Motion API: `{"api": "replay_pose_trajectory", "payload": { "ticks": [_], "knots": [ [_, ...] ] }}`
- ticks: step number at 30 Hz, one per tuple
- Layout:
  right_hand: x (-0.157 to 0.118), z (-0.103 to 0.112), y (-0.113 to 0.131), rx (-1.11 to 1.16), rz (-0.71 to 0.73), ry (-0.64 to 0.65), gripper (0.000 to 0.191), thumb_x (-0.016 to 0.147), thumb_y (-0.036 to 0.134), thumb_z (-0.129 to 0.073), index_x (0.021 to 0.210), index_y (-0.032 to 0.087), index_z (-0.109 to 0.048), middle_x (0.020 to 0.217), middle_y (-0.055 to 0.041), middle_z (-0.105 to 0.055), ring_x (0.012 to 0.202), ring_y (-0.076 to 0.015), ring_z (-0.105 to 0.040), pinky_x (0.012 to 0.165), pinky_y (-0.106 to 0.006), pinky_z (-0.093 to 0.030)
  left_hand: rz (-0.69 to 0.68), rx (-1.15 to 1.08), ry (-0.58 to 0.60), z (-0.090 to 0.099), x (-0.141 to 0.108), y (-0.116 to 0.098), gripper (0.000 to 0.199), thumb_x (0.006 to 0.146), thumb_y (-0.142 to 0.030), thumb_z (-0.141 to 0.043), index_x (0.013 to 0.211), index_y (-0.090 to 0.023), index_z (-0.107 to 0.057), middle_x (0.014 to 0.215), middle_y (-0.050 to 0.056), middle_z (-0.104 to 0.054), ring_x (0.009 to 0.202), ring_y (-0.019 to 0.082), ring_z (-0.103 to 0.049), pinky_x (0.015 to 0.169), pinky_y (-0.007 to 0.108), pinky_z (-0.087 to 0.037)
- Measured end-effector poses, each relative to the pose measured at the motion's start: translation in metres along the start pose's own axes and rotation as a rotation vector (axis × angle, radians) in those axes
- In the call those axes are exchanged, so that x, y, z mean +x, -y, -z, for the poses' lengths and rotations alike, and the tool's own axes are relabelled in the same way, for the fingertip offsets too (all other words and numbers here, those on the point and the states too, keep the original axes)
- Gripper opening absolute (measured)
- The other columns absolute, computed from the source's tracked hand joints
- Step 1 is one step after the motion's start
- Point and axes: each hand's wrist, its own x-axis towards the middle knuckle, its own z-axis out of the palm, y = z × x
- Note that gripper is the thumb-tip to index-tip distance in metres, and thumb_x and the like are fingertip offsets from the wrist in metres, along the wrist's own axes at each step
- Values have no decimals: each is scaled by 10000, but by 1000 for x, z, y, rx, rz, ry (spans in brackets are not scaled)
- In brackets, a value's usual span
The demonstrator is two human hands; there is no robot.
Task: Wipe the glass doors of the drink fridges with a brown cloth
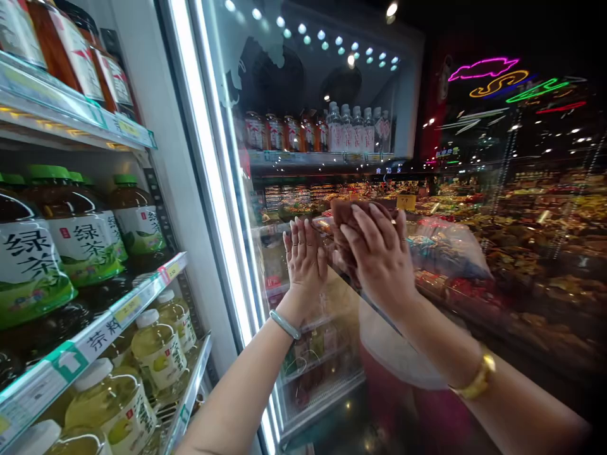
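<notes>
My left hand (pixel 305 259) lies flat against a glass door (pixel 327 316), fingers stretched upward. To its right, my right hand (pixel 382 262) presses a brown cloth (pixel 342 213) on the same glass. Part of the cloth sticks out past the fingertips, and the rest is under the palm. A pale bangle (pixel 285 324) circles my left wrist, and a gold bracelet (pixel 477 379) my right. The glass mirrors both hands, a person's clothing and shelves of bottles.
Left of the door, a drinks cooler holds green tea bottles (pixel 78 234) on a shelf (pixel 102 332), with pale yellow drink bottles (pixel 159 354) below. A bright light strip (pixel 208 189) runs between cooler and glass. Neon signs (pixel 497 79) and food displays (pixel 516 253) appear at right.
</notes>
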Motion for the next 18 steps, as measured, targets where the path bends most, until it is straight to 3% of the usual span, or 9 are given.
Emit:
{"api": "replay_pose_trajectory", "payload": {
  "ticks": [3,7,10,12,15,18],
  "knots": [
    [-16,-2,6,33,44,37,426,1001,249,-587,1426,236,-559,1584,-65,-501,1533,-278,-353,1294,-590,-258,-35,-27,-12,-3,-3,-17,701,1061,-282,-345,1670,-178,-15,1742,122,-108,1620,270,-55,1327,550,-89],
    [-64,31,-15,17,33,142,441,1002,204,-570,1440,256,-557,1571,-50,-519,1514,-256,-396,1309,-561,-227,-164,-88,60,-1,-15,-50,700,1048,-255,-360,1667,-139,-54,1729,141,-157,1615,277,-118,1323,557,-127],
    [-74,51,-31,-77,-96,77,463,963,250,-656,1419,249,-577,1572,-89,-509,1505,-297,-414,1293,-600,-240,-165,-104,123,-1,-23,-83,688,1042,-244,-354,1664,-122,-84,1723,137,-193,1614,276,-130,1325,551,-120],
    [-71,49,-31,-104,-143,18,475,946,273,-682,1411,245,-585,1571,-108,-504,1511,-321,-401,1284,-615,-247,-135,-114,123,-4,-26,-100,681,1046,-261,-345,1663,-118,-95,1724,139,-190,1614,283,-126,1326,557,-104],
    [-79,39,-21,-81,-119,25,474,962,227,-641,1430,243,-566,1553,-100,-522,1526,-307,-376,1293,-609,-223,-84,-125,63,-9,-29,-111,690,1053,-294,-345,1663,-109,-82,1730,148,-150,1616,294,-99,1324,562,-117],
    [-112,49,-24,-89,-80,101,507,955,198,-646,1449,263,-552,1513,-80,-563,1505,-282,-411,1294,-579,-246,-99,-135,82,-9,-36,-112,711,1043,-271,-384,1664,-114,-76,1730,138,-152,1617,281,-91,1327,540,-123]
  ]
}}
